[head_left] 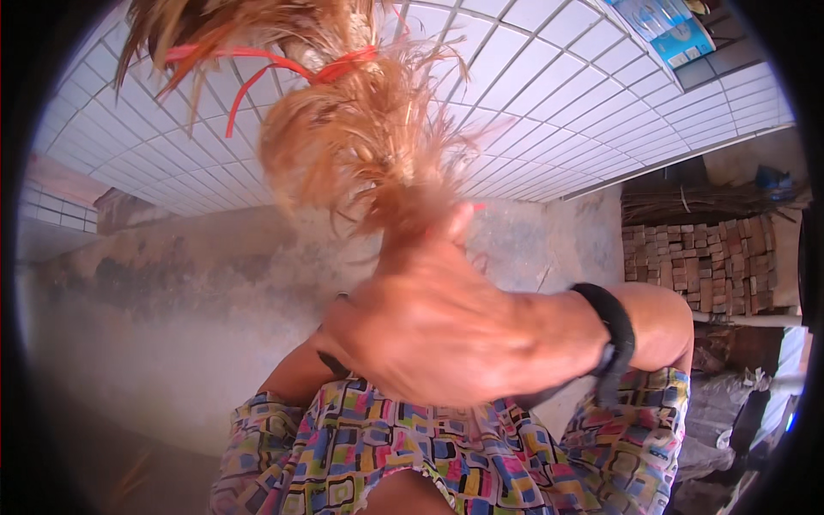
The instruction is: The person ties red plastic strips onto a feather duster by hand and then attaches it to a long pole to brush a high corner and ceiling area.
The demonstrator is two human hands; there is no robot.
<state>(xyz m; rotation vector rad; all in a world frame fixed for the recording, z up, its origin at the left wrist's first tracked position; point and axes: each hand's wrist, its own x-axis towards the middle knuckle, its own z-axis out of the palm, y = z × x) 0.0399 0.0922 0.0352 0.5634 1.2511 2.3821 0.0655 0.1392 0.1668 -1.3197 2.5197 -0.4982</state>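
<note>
A feather duster (pixel 378 129) with fluffy reddish-brown plumes rises from my hands toward the top of the head view. Red ribbon (pixel 330 70) is tied around it higher up, with loose ends hanging to the left. My right hand (pixel 438 322) is closed around the lower end of the feathers, blurred by motion, with a black band (pixel 614 330) on its wrist. Behind it, my left forearm (pixel 296 373) comes in from the lower left; the left hand's fingers are hidden by the right hand, so their grip does not show.
A white tiled surface (pixel 532 86) spans the top, with a blue-and-white package (pixel 678 39) at its far right. Stained plaster (pixel 189 318) lies behind my arms on the left. Stacked bricks (pixel 704 262) and grey plastic sheeting (pixel 712 412) are on the right.
</note>
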